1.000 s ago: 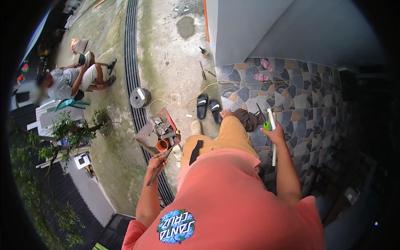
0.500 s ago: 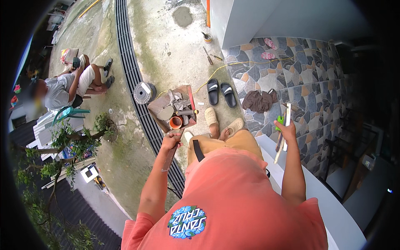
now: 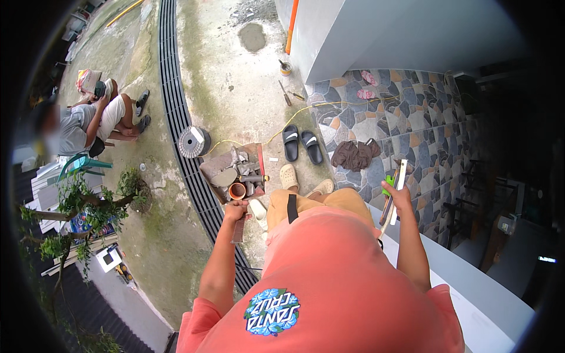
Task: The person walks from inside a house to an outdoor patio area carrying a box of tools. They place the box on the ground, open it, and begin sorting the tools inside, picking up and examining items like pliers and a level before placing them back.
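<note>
My left hand grips a thin, brownish flat strip just below a shallow box of grey scraps, a rod and an orange cup. My right hand is closed around a bundle of long pieces: a white strip, darker strips and a bright green object. My feet are in beige clogs between the box and a crumpled brown cloth. Two black slides lie beyond my feet.
A person sits at the left near a tree. A drain grate, cable spool, yellow cord, small can and tools lie on the concrete. Stone-patterned tiles and a grey wall are at the right.
My raised bare foot has come down and both feet now show in beige clogs. The brown cloth shows fully. Both hands have shifted slightly, still holding the same things, and the view has shifted.
</note>
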Available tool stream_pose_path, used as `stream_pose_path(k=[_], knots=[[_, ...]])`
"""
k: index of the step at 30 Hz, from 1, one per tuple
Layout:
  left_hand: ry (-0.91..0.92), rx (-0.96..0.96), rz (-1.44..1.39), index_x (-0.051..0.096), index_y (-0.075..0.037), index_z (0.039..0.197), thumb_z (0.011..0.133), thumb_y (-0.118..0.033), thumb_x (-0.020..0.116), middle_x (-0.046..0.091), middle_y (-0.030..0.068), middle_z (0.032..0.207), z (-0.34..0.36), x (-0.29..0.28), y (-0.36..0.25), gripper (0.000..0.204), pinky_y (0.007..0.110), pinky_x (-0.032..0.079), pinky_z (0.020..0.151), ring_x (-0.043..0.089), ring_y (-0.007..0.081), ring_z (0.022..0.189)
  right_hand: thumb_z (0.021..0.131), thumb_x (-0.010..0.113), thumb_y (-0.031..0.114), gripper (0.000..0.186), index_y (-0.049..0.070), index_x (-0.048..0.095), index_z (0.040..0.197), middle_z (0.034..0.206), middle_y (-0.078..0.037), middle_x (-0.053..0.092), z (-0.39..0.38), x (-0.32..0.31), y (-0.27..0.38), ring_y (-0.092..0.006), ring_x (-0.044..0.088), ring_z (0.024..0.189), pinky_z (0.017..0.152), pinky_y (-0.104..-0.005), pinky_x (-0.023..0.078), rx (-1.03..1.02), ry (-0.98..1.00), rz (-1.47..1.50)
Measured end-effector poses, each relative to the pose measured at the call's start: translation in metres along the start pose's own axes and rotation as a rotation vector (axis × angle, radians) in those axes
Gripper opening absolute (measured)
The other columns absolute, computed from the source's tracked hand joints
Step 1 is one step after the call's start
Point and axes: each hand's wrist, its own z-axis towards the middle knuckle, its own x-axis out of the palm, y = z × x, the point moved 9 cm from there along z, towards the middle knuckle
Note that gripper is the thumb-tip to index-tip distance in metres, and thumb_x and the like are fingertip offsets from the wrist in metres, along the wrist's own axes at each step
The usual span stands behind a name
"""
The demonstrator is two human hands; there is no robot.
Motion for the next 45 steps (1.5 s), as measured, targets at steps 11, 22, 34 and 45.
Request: stream_pose_path(k=[11,22,34,45], knots=[[-0.070,-0.074,-0.025,0.064,0.006,0.113,0.085,0.010,0.056,0.066,0.0126,0.084,-0.013,0.008,0.010,0.029,0.032,0.054,0.046,0.071,0.0245,0.058,0.074,0.093,0.043,0.050,0.005,0.066,0.091,0.070,-0.006,0.063,0.172,0.124,0.006,-0.0179,0.062,0.055,0.052,-0.0354,0.054,0.327,0.170,-0.163],[-0.205,-0.149,-0.190,0.060,0.010,0.112,0.087,0.014,0.059,0.067,0.0143,0.089,0.067,0.095,0.021,0.025,0.030,0.052,0.047,0.070,0.0235,0.058,0.072,0.096,0.039,0.047,0.011,0.065,0.093,0.076,-0.006,0.064,0.546,0.322,-0.189,-0.0235,0.060,0.059,0.060,-0.0431,0.055,0.594,-0.110,0.209],[-0.245,-0.236,-0.137,0.062,0.010,0.105,0.088,0.015,0.058,0.055,0.0248,0.142,0.230,0.167,0.005,0.018,0.030,0.053,0.045,0.070,0.0244,0.059,0.070,0.097,0.032,0.091,-0.005,0.049,0.138,0.126,-0.019,0.063,0.870,0.457,-0.191,-0.0350,0.066,0.107,0.093,-0.0574,0.055,0.516,-0.380,0.393],[-0.099,-0.263,0.002,0.062,0.007,0.112,0.088,0.011,0.059,0.067,0.0140,0.093,0.223,0.180,-0.172,0.024,0.030,0.052,0.046,0.070,0.0217,0.058,0.079,0.087,0.020,0.030,0.004,0.068,0.096,0.077,-0.006,0.065,0.671,0.424,-0.061,-0.0198,0.064,0.063,0.056,-0.0368,0.056,0.544,0.378,-0.046]])
